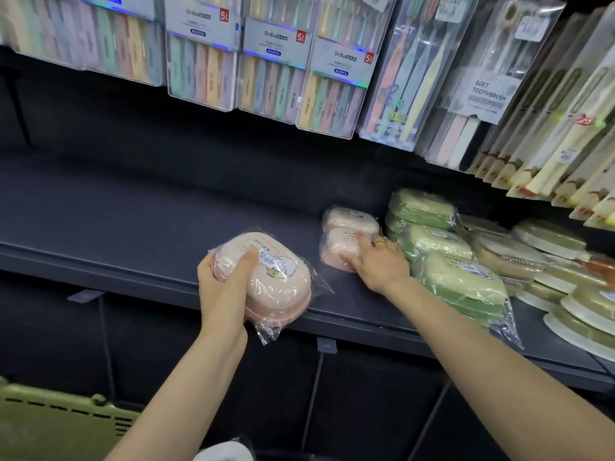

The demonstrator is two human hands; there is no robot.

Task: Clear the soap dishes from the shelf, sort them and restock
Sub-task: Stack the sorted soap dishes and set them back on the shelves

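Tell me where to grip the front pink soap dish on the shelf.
Probably take the front pink soap dish across its short sides, coming from above and the front. It lies flat; the green dishes crowd its right side, another pink dish sits behind, and the right hand already rests there.

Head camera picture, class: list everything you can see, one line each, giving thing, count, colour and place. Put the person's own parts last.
Held soap dish: one, pink, bagged, above the shelf's front edge.
Pink soap dishes: two, bagged, mid-shelf.
Green soap dishes: at least four, bagged, right of the pink ones.
Flat dishes: several, green and white, far right; count unclear.
Shelf: one, dark, across the middle.
Toothbrush packs: many, pastel, hanging above.
Crate: one, green, bottom left.
Left hand: grips the held soap dish.
Right hand: fingers on the nearer pink soap dish.
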